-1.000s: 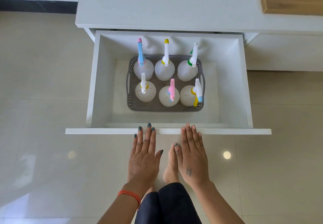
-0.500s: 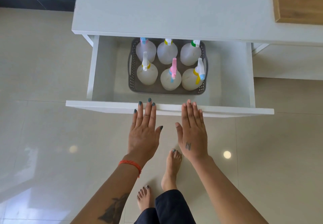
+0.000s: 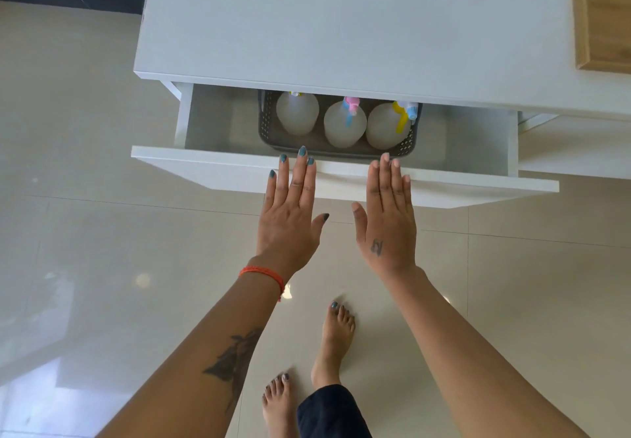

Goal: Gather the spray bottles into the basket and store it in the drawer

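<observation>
L hand (image 3: 288, 219) flat, grip open | R hand (image 3: 387, 219) same | fingertips prob. touching drawer front (image 3: 205, 169)

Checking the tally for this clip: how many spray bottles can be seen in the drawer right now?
3, side by side in the grey basket: left bottle, middle bottle, right bottle. The cabinet top covers the basket's back part, so more may be hidden there.

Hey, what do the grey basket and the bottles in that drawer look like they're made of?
The basket looks like matte grey moulded plastic, judging by its rows of small perforations. The spray bottles look like translucent, milky plastic that lets light through, with glossy coloured plastic triggers. That is by look alone.
</observation>
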### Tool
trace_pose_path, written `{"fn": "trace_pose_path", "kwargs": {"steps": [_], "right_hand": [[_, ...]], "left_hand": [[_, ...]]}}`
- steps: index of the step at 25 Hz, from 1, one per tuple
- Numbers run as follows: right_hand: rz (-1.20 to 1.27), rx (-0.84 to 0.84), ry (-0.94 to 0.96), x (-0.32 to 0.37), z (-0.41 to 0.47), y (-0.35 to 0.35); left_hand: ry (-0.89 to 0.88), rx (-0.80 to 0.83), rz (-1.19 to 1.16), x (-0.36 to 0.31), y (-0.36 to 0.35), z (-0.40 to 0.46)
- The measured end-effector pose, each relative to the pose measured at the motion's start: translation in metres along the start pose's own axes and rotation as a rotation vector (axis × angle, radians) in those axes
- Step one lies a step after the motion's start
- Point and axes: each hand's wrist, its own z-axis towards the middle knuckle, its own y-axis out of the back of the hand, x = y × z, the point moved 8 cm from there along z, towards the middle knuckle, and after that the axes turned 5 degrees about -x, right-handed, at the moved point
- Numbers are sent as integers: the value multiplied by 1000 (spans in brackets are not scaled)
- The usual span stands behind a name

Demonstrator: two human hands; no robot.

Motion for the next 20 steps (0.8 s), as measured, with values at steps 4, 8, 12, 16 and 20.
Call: {"fn": "trace_pose_path", "kwargs": {"steps": [4, 8, 12, 16, 20], "right_hand": [[-8, -22, 12, -5, 33, -4], [-22, -21, 17, -10, 63, -9], [-16, -7, 3, -13, 81, -14], [8, 9, -24, -10, 81, -17], [25, 4, -69, -2, 83, -11]], "left_hand": [[-16, -33, 51, 3, 4, 34], [-19, -67, 34, 4, 9, 65], [-3, -55, 5, 5, 8, 86], [22, -24, 14, 1, 5, 89], [69, -22, 7, -7, 14, 90]]}}
